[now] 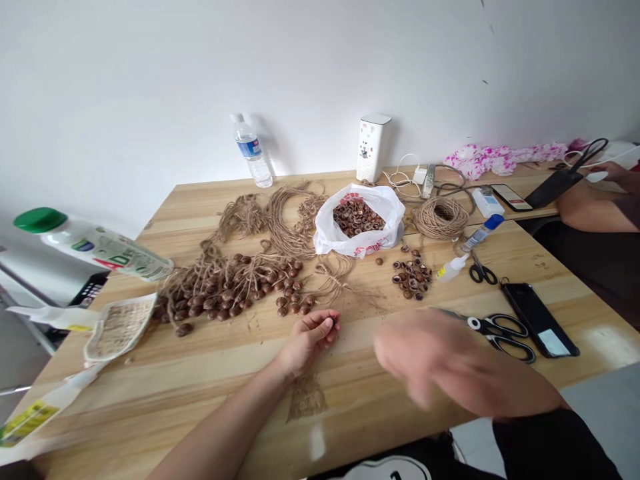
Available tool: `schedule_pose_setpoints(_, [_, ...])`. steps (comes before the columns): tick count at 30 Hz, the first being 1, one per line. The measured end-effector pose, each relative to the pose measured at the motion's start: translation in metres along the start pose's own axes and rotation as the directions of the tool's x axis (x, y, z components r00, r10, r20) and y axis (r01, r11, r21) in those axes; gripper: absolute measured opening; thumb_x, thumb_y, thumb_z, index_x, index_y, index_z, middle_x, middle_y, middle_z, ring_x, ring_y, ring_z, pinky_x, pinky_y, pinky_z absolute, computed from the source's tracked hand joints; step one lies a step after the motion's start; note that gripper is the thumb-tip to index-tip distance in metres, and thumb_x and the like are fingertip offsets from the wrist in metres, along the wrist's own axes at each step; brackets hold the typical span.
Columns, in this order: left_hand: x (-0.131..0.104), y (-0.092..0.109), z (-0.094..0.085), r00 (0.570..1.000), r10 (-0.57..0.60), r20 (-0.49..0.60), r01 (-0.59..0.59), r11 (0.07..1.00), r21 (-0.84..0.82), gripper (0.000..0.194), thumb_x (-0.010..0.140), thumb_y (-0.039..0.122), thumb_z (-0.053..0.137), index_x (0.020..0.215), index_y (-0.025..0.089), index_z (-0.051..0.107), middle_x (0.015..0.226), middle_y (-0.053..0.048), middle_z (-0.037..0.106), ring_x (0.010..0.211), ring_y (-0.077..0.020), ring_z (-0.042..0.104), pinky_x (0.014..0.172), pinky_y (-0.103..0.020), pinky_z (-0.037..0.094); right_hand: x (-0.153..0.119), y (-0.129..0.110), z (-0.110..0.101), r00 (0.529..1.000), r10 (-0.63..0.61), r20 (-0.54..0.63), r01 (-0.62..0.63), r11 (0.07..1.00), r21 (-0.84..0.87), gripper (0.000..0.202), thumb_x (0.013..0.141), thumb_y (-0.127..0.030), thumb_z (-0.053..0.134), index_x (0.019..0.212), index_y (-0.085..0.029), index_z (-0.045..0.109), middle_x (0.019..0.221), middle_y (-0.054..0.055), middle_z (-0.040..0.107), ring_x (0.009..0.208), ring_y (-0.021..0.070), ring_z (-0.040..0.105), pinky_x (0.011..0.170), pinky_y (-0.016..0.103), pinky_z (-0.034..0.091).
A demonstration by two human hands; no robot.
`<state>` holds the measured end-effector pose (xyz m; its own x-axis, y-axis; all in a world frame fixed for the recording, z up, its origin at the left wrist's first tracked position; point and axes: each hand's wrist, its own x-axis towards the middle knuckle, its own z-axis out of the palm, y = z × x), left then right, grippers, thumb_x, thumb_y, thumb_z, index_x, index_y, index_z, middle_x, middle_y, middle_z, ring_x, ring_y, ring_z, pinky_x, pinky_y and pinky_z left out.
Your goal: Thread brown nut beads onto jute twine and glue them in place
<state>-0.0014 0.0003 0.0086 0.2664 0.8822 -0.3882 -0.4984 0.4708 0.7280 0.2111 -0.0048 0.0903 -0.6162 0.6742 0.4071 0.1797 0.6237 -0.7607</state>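
Note:
My left hand (313,339) is closed near the table's middle, its thumb and fingers pinching a small dark brown nut shell (333,323). To the right my right hand (425,357) hangs over the table, smeared by motion, so its fingers cannot be made out. Just beyond my left hand lie loose brown nuts (293,300) and a bundle of thin twine (336,275). A cluster of nuts tied on twine (225,290) spreads to the left. Past my right hand is a small pile of open half shells (413,275).
A white plastic bag (327,230) full of shells stands behind, beside a twine coil (443,217). Scissors (505,333), a phone (540,320) and a glue bottle (453,267) lie right. A tray (93,347) and green-capped bottle (110,247) are left. Another person's arm (595,207) rests far right.

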Motion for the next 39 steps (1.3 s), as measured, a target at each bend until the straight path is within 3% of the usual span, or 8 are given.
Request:
schedule_pose_setpoints(2, [0.000, -0.002, 0.000, 1.000, 0.012, 0.016, -0.013, 1.000, 0.023, 0.035, 0.061, 0.032, 0.080, 0.088, 0.012, 0.067, 0.065, -0.002, 0.061, 0.052, -0.0072, 0.047, 0.049, -0.020, 0.032, 0.009, 0.019, 0.016, 1.000, 0.010, -0.002, -0.010, 1.000, -0.025, 0.025, 0.090, -0.037, 0.050, 0.091, -0.016, 0.062, 0.050, -0.006, 0.047, 0.042, 0.0056, 0.038, 0.045, 0.019, 0.034])
schedule_pose_setpoints(5, [0.001, -0.005, -0.001, 0.996, 0.069, 0.056, -0.073, 0.995, 0.070, 0.040, 0.064, 0.032, 0.078, 0.096, 0.013, 0.063, 0.070, -0.002, 0.061, 0.053, -0.0071, 0.047, 0.050, -0.020, 0.032, 0.007, 0.050, 0.042, 0.998, 0.052, -0.047, -0.058, 0.988, -0.145, 0.032, 0.087, -0.031, 0.054, 0.114, -0.014, 0.056, 0.053, -0.005, 0.050, 0.044, 0.0080, 0.041, 0.046, 0.020, 0.036])
schedule_pose_setpoints(9, [0.000, -0.006, 0.000, 0.985, 0.117, 0.128, -0.132, 0.984, 0.118, 0.049, 0.070, 0.031, 0.074, 0.111, 0.020, 0.050, 0.075, 0.000, 0.061, 0.056, -0.0080, 0.047, 0.051, -0.021, 0.035, 0.000, 0.073, 0.056, 0.997, 0.078, 0.009, -0.076, 0.987, -0.140, 0.034, 0.089, -0.028, 0.051, 0.120, -0.016, 0.057, 0.059, -0.001, 0.057, 0.049, 0.0100, 0.046, 0.052, 0.022, 0.039])
schedule_pose_setpoints(15, [-0.003, -0.004, 0.007, 0.988, 0.119, 0.098, -0.137, 0.972, 0.191, 0.045, 0.067, 0.033, 0.075, 0.101, 0.021, 0.047, 0.081, 0.000, 0.061, 0.064, -0.0103, 0.051, 0.056, -0.022, 0.038, 0.006, 0.073, 0.051, 0.986, 0.160, 0.040, -0.156, 0.985, -0.079, 0.029, 0.089, -0.027, 0.051, 0.112, -0.015, 0.065, 0.067, 0.002, 0.063, 0.053, 0.0107, 0.049, 0.054, 0.021, 0.039])
schedule_pose_setpoints(22, [-0.002, -0.006, 0.009, 0.987, 0.137, 0.089, -0.153, 0.965, 0.212, 0.042, 0.068, 0.037, 0.074, 0.088, 0.021, 0.042, 0.077, 0.000, 0.056, 0.067, -0.0117, 0.050, 0.058, -0.023, 0.037, 0.010, 0.070, 0.049, 0.967, 0.237, 0.098, -0.232, 0.971, -0.060, 0.028, 0.084, -0.021, 0.053, 0.109, -0.018, 0.065, 0.057, -0.003, 0.052, 0.049, 0.0086, 0.041, 0.051, 0.019, 0.035])
schedule_pose_setpoints(29, [0.000, -0.010, 0.005, 0.973, 0.226, 0.048, -0.227, 0.898, 0.378, 0.046, 0.067, 0.044, 0.072, 0.064, 0.020, 0.032, 0.059, 0.007, 0.038, 0.056, -0.0084, 0.034, 0.053, -0.021, 0.030, 0.010, 0.070, 0.049, 0.958, 0.270, 0.096, -0.268, 0.963, -0.039, 0.027, 0.082, -0.020, 0.054, 0.106, -0.018, 0.067, 0.054, -0.005, 0.045, 0.048, 0.0077, 0.037, 0.049, 0.019, 0.031])
schedule_pose_setpoints(39, [-0.003, -0.006, 0.004, 0.974, 0.187, 0.128, -0.224, 0.880, 0.419, 0.037, 0.069, 0.046, 0.070, 0.063, 0.018, 0.046, 0.063, 0.002, 0.049, 0.060, -0.0110, 0.042, 0.056, -0.022, 0.033, 0.013, 0.065, 0.043, 0.953, 0.270, 0.139, -0.264, 0.963, -0.060, 0.018, 0.080, -0.018, 0.057, 0.094, -0.018, 0.069, 0.052, -0.007, 0.039, 0.048, 0.0069, 0.035, 0.051, 0.019, 0.031])
